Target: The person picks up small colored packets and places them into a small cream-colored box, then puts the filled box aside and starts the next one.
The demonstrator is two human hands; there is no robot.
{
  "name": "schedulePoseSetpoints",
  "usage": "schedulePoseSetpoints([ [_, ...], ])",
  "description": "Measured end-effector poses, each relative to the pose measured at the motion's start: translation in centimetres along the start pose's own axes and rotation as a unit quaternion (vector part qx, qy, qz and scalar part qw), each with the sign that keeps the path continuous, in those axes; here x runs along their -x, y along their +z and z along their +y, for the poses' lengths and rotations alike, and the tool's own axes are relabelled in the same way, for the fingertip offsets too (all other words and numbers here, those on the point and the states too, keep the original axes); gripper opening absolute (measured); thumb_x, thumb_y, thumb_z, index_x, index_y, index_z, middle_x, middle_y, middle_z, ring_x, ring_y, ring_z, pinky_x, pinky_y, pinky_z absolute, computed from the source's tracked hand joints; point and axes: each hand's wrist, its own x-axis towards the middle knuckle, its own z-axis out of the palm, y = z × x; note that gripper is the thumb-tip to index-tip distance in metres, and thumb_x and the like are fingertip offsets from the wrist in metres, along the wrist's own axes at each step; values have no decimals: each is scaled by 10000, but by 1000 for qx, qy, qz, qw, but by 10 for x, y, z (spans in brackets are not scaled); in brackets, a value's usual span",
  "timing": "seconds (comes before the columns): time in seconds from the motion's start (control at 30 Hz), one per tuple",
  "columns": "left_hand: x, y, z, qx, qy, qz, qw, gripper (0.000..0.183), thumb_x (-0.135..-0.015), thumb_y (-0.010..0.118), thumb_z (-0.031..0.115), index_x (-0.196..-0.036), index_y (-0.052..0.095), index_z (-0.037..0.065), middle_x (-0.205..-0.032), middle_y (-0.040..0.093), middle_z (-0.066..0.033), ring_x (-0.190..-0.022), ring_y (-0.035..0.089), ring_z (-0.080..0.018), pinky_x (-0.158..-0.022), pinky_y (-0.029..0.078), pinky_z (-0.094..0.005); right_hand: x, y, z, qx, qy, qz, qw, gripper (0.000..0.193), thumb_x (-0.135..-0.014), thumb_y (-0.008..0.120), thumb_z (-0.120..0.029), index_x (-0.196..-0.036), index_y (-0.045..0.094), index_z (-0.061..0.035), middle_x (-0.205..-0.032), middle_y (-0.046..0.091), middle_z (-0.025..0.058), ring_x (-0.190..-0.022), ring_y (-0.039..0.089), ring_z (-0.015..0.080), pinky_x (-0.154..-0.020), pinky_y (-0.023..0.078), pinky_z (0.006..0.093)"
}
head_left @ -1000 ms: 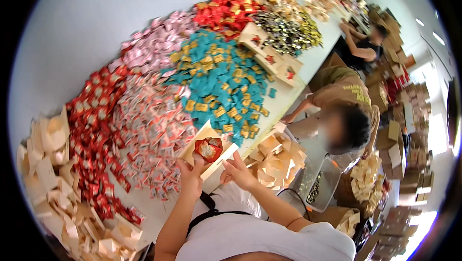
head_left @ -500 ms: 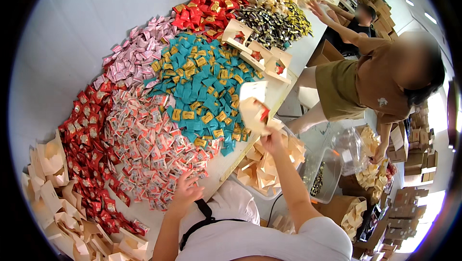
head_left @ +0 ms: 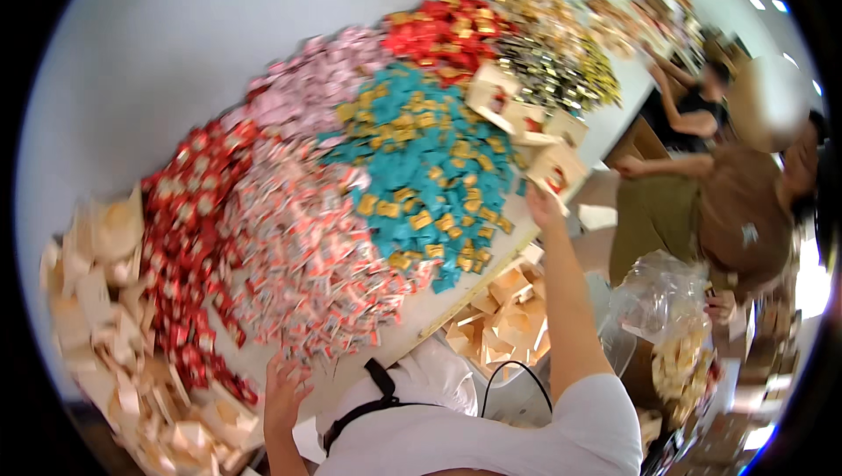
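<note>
My right arm reaches out to the right, and my right hand (head_left: 545,207) grips the near end of a cream paper box (head_left: 572,163) with a red packet inside. That box is beside several similar open boxes (head_left: 492,95) at the table's far right edge. My left hand (head_left: 285,390) is low over the near table edge, fingers apart and holding nothing. Just beyond it spreads a pile of pink-and-white packets (head_left: 303,252). Teal and gold packets (head_left: 421,160) lie heaped between that pile and the boxes. The picture is somewhat blurred.
Red packets (head_left: 189,248) and a stack of empty cream boxes (head_left: 92,318) are at left. Lilac (head_left: 320,81), bright red (head_left: 443,33) and black-gold packets (head_left: 553,68) lie farther back. A bin of cream boxes (head_left: 504,314) stands below the edge. One person (head_left: 745,213) stands at right, another (head_left: 697,116) behind.
My right hand has carried the cream box away and rightward to the other boxes. My left hand has drawn left and nearer me. The view has shifted; the person at right has lowered an arm.
</note>
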Motion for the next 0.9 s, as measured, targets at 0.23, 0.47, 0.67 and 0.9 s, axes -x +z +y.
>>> schedulePoseSetpoints([
  [0.23,1,-8,6,16,23,-2,1000,564,-827,586,215,-1310,296,198,-1240,391,-90,-1040,500,-213,-854,433,-380,-1,-98,-52,14,108,-141,984,307,-751,565,-88,-1037,526,13,-995,587,127,-906,558,237,-800,458,348],
  [0.47,60,-46,-8,102,53,104,988,523,-830,578,169,-1286,322,166,-1228,410,-90,-1018,522,-214,-841,451,-348,30,-76,-15,198,17,66,978,658,-841,552,-416,-1323,265,-71,-1133,536,59,-906,570,196,-709,479,317],
  [0.67,95,-88,-49,255,84,200,942,441,-822,579,160,-1220,392,121,-1129,499,-79,-992,539,-213,-826,462,-343,22,-67,50,358,-42,96,928,340,-847,548,-346,-1012,506,-52,-746,539,60,-569,490,140,-447,400,237],
  [0.9,135,-105,-99,473,103,335,809,374,-816,551,113,-1167,425,79,-1048,520,-88,-898,537,-235,-763,471,-347,340,41,389,531,197,-489,663,188,-834,560,-182,-999,509,-108,-740,483,-27,-573,454,59,-453,408,202],
])
